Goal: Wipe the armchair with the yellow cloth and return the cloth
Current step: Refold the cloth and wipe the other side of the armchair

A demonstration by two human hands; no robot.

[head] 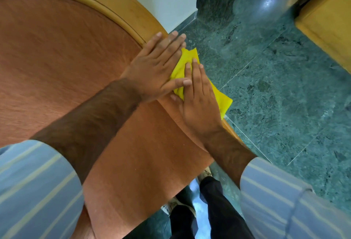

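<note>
Hands flat, fingers extended, neither clenched | left hand (pixel 153 67) palm-down over armchair (pixel 57 58) wooden rim and yellow cloth (pixel 187 62) | right hand (pixel 197 103) pressing cloth at armrest edge | cloth part-draped over chair's outer side above green marble floor (pixel 275 86) | striped sleeves (pixel 38 191) visible

no readable text, no labels, no brand marks, no numbers, no signs anywhere in view
</note>
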